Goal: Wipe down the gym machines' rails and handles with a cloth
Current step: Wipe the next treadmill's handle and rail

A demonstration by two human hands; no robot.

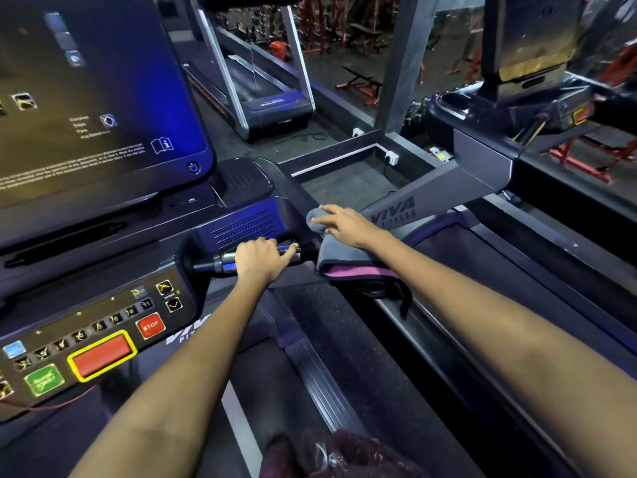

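Lying draped over the treadmill's right side rail (396, 219), the grey cloth (339, 255) with its pink edge hung down toward the belt, bunched at its upper end where the rail met the console housing (241, 222). The right hand (348, 225) pressed on that bunched part, fingers fairly straight and slightly spread, flat on the fabric rather than curled round it. Just left of the cloth, the left hand (260, 258) gripped the short metal handle (224, 263) jutting from the console, fingers wrapped over the bar and thumb pointing along it toward the cloth.

Further left of the cloth sat the control panel (103, 339) with its red STOP button (150, 326) and a large red pad (101, 355) edged in yellow; above it stood the dark screen (86, 98). Beyond the cloth, a second treadmill (262, 81) stood on the gym floor, and another machine's console (517, 98) lay off to the right.

By my reading the wiping was mid-course on this machine: the cloth was at the top of the right rail, so the rail's lower length looked still to do. Nothing showed whether the gripped handle was already wiped, and the neighbouring machines presumably remained.
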